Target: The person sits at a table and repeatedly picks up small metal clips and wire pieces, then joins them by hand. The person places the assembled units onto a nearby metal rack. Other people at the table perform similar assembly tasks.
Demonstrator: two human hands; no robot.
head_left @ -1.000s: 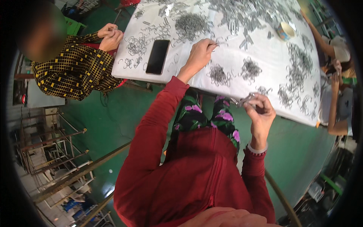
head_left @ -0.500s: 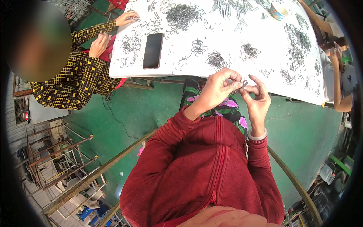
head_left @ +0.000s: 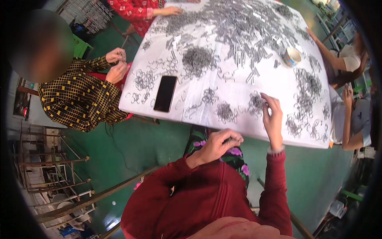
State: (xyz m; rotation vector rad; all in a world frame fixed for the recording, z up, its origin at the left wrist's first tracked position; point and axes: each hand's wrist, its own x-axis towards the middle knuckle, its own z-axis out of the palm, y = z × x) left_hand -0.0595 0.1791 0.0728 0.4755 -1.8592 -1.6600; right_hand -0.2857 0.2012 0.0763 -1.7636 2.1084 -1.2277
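Observation:
My left hand (head_left: 222, 144) is closed just off the near edge of the white-covered table (head_left: 234, 119), thumb and fingers curled together. Whatever sits between its fingertips is too small to make out. Over the table reaches my right hand (head_left: 273, 115), its fingers stretched apart, the tips at a small heap of thin dark curved pieces (head_left: 255, 102). Left of that lies another small heap of the same curved pieces (head_left: 225, 112). A larger dark pile (head_left: 197, 59) stands farther back.
Many short grey metal-looking strips (head_left: 254, 30) cover the far middle. A patterned paper cup (head_left: 291, 57) stands at the right, a black phone (head_left: 165, 94) lies at the left. Co-workers sit around, one in a yellow-and-black checked sleeve (head_left: 95, 95). Loose curved pieces (head_left: 308, 87) spread at right.
My hands have parted from a small piece they held together. The right one reached forward to a small heap; the left stayed near my lap. The view tilted up, showing more table.

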